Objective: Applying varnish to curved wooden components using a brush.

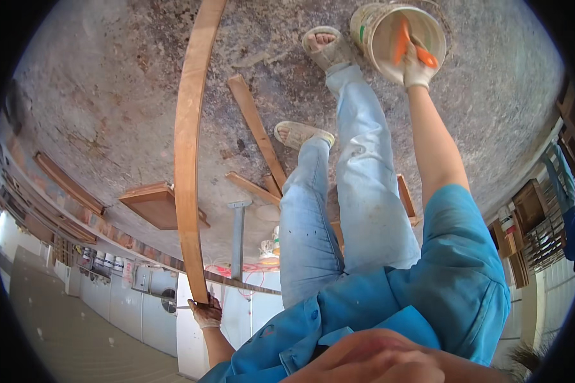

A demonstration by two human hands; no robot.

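Workshop floor (108, 83), mottled grey, bounded along its left edge by a curving wall base; a pale panelled wall (153, 313) and a fan (168, 300) beyond.

Item: white bucket (382, 45), in the upper right part of the floor in view, well apart from its right edge, beside the feet. Contents: not discernible.

Item: orange tool (402, 39), in the bucket's mouth; working end not clearly made out.

Item: long wooden board (188, 127), crossing the view left of the legs; upper end cut off by the picture's edge.

Also on the floor: a loose wooden strip (255, 121) near the feet; stacked boards (152, 203) toward the left edge.

Handling, as judged: tool best kept inside the rim, with an easy wrist, so that any drips land within; board end wants a firm, steady grip against twisting.

Right hand (419, 66): gloved, closed around the tool; arm nearly straight, reaching to the bucket.

Left hand (206, 311): gloved, fingers dark, gripping the board's lower end; forearm (220, 346) short in view, elbow hidden.
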